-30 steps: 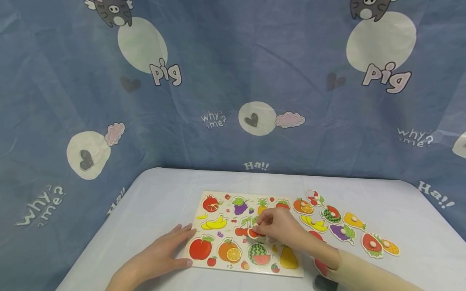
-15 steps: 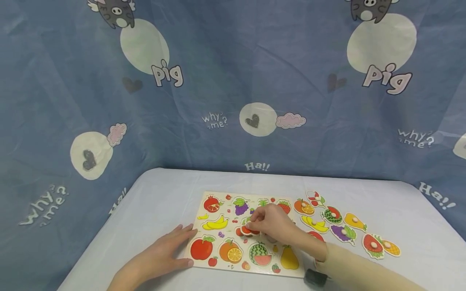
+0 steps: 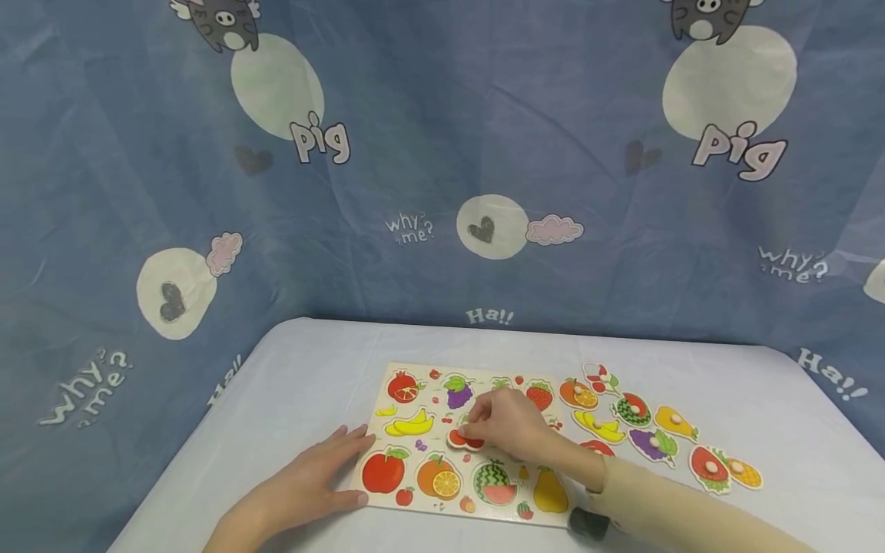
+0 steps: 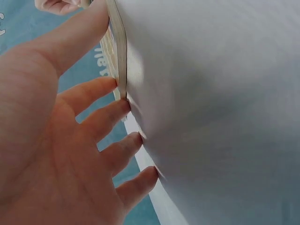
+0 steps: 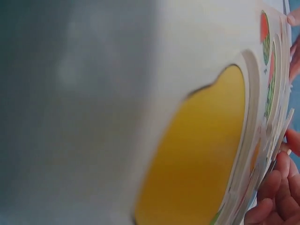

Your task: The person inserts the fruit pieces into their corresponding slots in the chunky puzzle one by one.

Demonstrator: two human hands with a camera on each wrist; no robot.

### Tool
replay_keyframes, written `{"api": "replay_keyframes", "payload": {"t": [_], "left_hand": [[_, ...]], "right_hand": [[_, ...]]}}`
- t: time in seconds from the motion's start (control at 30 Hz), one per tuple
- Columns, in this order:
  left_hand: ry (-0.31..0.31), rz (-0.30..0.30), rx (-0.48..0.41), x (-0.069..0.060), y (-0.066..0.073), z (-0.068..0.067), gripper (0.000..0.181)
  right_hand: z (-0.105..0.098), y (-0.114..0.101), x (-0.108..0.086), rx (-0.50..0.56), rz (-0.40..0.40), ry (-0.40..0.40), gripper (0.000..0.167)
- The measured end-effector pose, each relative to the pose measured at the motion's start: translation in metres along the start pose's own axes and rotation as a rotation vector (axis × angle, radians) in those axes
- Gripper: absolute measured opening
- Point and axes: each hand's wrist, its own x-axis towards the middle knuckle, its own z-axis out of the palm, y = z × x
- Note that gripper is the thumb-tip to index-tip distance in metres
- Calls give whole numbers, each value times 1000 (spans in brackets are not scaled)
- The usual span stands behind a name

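My right hand [image 3: 508,424] pinches a cherry puzzle piece [image 3: 455,439] over the middle of a wooden fruit puzzle board [image 3: 495,513]. In the right wrist view the fingers of the right hand [image 5: 280,194] close on a small knob, and the piece's thin edge shows beside them. Whether the piece lies flat in its recess cannot be told. My left hand [image 3: 314,478] rests at the board's left edge, thumb and fingers spread. From the left wrist view, fingertips of the left hand [image 4: 70,136] touch the board's edge [image 4: 121,51] and the white table.
Right of the board lie several knobbed pieces: an orange [image 3: 578,393], watermelon [image 3: 631,409], bananas [image 3: 598,425], grapes [image 3: 653,445], pear [image 3: 674,420], strawberry [image 3: 709,468] and pineapple [image 3: 745,473]. The right forearm partly hides a red piece [image 3: 598,446]. A blue printed cloth [image 3: 415,284] hangs behind.
My right hand has moved slightly left with the cherry piece, bringing it over the cherry picture on the board. The left hand stays at the board's edge.
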Motion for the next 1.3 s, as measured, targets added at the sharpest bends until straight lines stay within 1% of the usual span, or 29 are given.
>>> {"api": "replay_keyframes", "payload": {"t": [0.4,0.67,0.77,0.87,1.03,1.17,1.3], "left_hand": [[-3,-37,20,2,1,1,80],[11,-25,23,2,-1,2,80],[9,-24,22,2,-1,2,80],[6,-23,18,2,-1,2,80],[2,-28,21,2,0,2,80],[-1,-24,25,2,0,1,81],[-3,-9,21,2,-1,1,80]], "right_hand": [[7,0,3,-91,-36,38,20],[9,1,3,-94,-57,53,18],[7,0,1,-79,-60,41,14],[4,0,-2,-40,-39,14,11],[-4,0,-7,25,3,-22,12],[-12,-3,-13,71,-12,-27,16],[-19,-6,-18,81,-34,-19,22]]}}
